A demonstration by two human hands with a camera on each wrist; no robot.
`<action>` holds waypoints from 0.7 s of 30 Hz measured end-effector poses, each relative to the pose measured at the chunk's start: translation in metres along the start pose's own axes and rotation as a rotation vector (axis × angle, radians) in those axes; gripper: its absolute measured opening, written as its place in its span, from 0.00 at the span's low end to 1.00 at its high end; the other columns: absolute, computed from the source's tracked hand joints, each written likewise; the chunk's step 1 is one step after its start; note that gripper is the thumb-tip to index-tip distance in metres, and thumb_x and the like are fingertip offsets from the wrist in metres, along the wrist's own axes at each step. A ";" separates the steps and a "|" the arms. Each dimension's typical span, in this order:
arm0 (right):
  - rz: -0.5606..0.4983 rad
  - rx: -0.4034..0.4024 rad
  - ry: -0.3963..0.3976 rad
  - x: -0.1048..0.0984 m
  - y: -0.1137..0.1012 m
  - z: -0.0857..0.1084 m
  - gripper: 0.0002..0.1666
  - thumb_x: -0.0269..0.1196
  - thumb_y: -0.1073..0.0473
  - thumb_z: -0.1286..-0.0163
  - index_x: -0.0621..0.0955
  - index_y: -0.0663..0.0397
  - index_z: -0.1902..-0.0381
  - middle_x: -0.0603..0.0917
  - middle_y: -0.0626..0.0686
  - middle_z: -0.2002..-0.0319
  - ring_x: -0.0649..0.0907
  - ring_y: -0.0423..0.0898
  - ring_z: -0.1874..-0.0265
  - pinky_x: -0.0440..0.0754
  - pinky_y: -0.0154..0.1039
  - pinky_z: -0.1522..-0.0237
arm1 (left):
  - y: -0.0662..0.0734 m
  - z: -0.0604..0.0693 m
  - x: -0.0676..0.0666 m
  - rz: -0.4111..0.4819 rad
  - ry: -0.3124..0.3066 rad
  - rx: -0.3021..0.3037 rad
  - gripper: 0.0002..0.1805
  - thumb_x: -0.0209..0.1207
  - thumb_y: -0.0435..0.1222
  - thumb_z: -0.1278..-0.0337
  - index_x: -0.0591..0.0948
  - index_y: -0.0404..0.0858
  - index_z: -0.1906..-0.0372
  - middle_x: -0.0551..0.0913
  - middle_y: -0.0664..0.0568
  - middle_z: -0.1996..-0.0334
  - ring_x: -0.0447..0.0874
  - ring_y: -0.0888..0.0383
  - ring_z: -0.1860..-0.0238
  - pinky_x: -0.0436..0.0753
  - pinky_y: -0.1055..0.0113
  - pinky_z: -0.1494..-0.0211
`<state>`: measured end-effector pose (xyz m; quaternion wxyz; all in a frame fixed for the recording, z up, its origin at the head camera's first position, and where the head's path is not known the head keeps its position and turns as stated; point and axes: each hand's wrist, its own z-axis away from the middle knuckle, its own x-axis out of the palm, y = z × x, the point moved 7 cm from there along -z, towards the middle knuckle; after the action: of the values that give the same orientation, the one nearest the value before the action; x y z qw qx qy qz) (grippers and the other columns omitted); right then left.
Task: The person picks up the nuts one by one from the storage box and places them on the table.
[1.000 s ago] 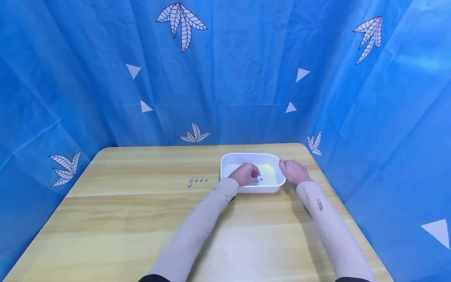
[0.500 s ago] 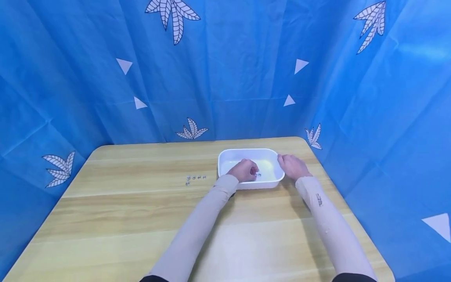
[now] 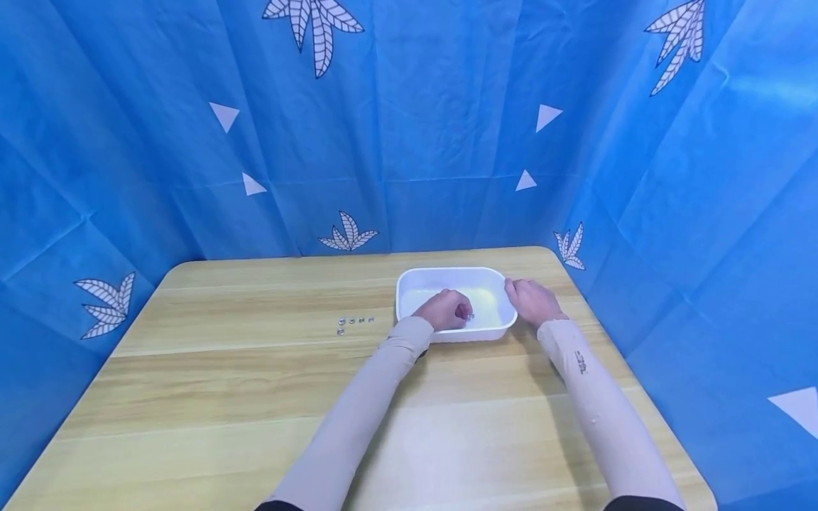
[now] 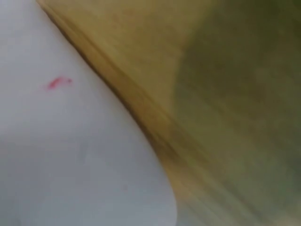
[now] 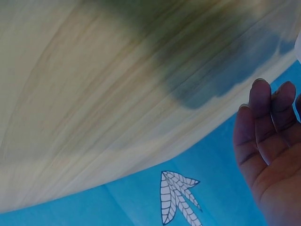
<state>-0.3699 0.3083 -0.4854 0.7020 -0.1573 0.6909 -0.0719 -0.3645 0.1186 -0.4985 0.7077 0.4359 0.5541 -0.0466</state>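
A white plastic tub point(image 3: 418, 280) stands towards the back right of the table. My left hand point(image 3: 441, 310) reaches down into it, fingertips curled together against small shiny metal pieces point(image 3: 471, 316) on its floor; they appear to pinch one, mostly hidden by the fingers. At the tub's right end, my right hand point(image 3: 533, 301) grips the rim with thumb and forefinger. In the right wrist view the other fingers of the right hand point(image 5: 275, 150) curve loosely beside the tub. The left wrist view shows just the tub's outer wall point(image 4: 80, 141), not the hand.
Several small shiny metal pieces point(image 3: 351, 321) lie on the wooden table point(image 3: 224, 397) left of the tub, most in a row with one in front. A blue patterned curtain point(image 3: 447, 142) closes off the back and sides.
The left hand's fingertips have drawn closer together and now cover one of the metal pieces in the tub. The right hand keeps its hold on the rim. The head view has shifted slightly.
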 end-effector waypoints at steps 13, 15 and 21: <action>-0.008 0.019 -0.006 -0.002 -0.001 0.000 0.42 0.30 0.41 0.16 0.82 0.65 0.42 0.85 0.69 0.43 0.83 0.69 0.42 0.79 0.65 0.36 | 0.005 0.002 -0.008 -0.010 0.050 -0.005 0.10 0.68 0.30 0.42 0.88 0.40 0.55 0.91 0.54 0.64 0.85 0.63 0.62 0.83 0.74 0.52; -0.007 0.017 -0.004 -0.003 -0.001 0.000 0.41 0.31 0.41 0.16 0.82 0.65 0.42 0.84 0.69 0.43 0.82 0.69 0.41 0.79 0.65 0.37 | 0.007 0.003 -0.011 0.017 0.062 0.005 0.09 0.68 0.29 0.42 0.88 0.39 0.56 0.91 0.52 0.64 0.85 0.63 0.62 0.83 0.74 0.53; -0.007 0.006 -0.011 -0.002 0.000 -0.001 0.42 0.30 0.41 0.16 0.82 0.65 0.42 0.85 0.69 0.43 0.83 0.69 0.42 0.79 0.65 0.37 | 0.012 0.006 -0.018 0.076 0.109 0.036 0.08 0.67 0.28 0.40 0.88 0.36 0.56 0.91 0.49 0.62 0.87 0.61 0.60 0.85 0.73 0.50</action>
<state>-0.3709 0.3084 -0.4838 0.7060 -0.1579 0.6863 -0.0755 -0.3603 0.1143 -0.4765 0.6698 0.4712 0.5739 -0.0056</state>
